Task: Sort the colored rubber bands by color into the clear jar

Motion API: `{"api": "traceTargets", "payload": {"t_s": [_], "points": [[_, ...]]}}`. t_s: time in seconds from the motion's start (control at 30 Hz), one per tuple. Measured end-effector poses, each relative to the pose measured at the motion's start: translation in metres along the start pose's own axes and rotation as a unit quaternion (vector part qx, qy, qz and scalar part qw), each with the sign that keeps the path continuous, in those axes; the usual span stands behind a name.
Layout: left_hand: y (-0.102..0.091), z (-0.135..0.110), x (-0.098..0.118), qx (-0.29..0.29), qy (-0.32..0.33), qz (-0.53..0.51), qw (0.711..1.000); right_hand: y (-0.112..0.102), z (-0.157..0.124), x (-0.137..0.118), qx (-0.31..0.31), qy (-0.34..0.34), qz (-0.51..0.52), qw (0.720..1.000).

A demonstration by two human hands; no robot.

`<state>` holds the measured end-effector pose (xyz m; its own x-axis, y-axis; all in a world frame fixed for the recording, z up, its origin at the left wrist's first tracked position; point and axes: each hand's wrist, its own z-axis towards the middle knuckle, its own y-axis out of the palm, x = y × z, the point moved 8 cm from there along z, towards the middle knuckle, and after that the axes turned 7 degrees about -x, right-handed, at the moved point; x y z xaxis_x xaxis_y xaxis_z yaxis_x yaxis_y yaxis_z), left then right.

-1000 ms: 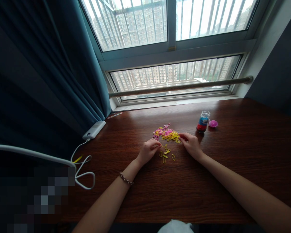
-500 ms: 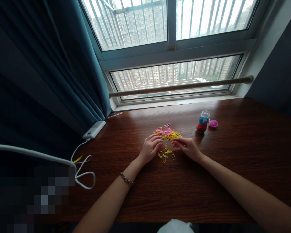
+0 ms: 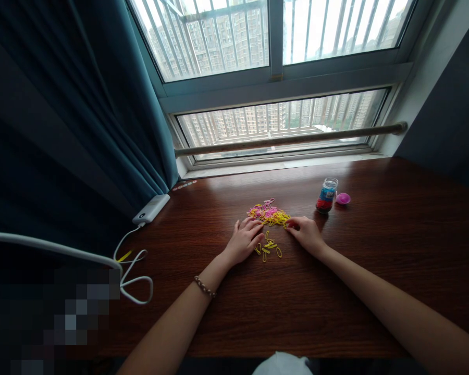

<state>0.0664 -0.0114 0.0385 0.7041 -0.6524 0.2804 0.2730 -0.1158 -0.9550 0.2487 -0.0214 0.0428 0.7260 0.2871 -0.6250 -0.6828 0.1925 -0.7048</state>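
Observation:
A pile of small pink and yellow loops (image 3: 271, 213), too small to tell whether bands or clips, lies on the brown table in the head view. Several yellow loops (image 3: 270, 244) are spread apart on the near side of it. My left hand (image 3: 244, 239) rests palm down at the pile's left edge, fingers stretched out, with the thumb near the spread loops. At the right edge of the pile, my right hand (image 3: 305, 234) has its thumb and fingers pinched together. Whatever is between those fingertips is hidden.
Behind my right hand stands an uncapped glass jar (image 3: 326, 197) with a blue and red label, beside a pink lid (image 3: 343, 198). A white power strip (image 3: 151, 209) and its cable (image 3: 136, 281) lie at the left, near the curtain (image 3: 140, 120). The window is beyond the table.
My right hand has moved slightly right and away, to the pile's right edge. My left hand's fingers have spread out flatter, and its thumb has come closer to the spread loops.

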Motion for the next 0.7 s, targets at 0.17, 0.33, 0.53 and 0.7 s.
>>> {"api": "traceTargets", "payload": {"t_s": [0.17,0.33,0.53,0.7], "points": [[-0.004,0.0,0.0,0.027,0.012,-0.01,1.0,0.003,-0.005,-0.024,-0.04,-0.065,0.139,0.987],[-0.011,-0.001,-0.001,0.073,0.03,-0.032,0.996,0.004,-0.009,-0.041,-0.062,-0.114,0.136,0.982],[-0.025,-0.008,-0.003,0.154,0.056,-0.141,0.976,-0.01,-0.002,-0.005,0.057,-0.032,0.027,0.997],[-0.035,-0.015,-0.003,0.192,0.056,-0.205,0.958,-0.005,-0.001,-0.006,0.038,-0.063,0.002,0.997]]}}
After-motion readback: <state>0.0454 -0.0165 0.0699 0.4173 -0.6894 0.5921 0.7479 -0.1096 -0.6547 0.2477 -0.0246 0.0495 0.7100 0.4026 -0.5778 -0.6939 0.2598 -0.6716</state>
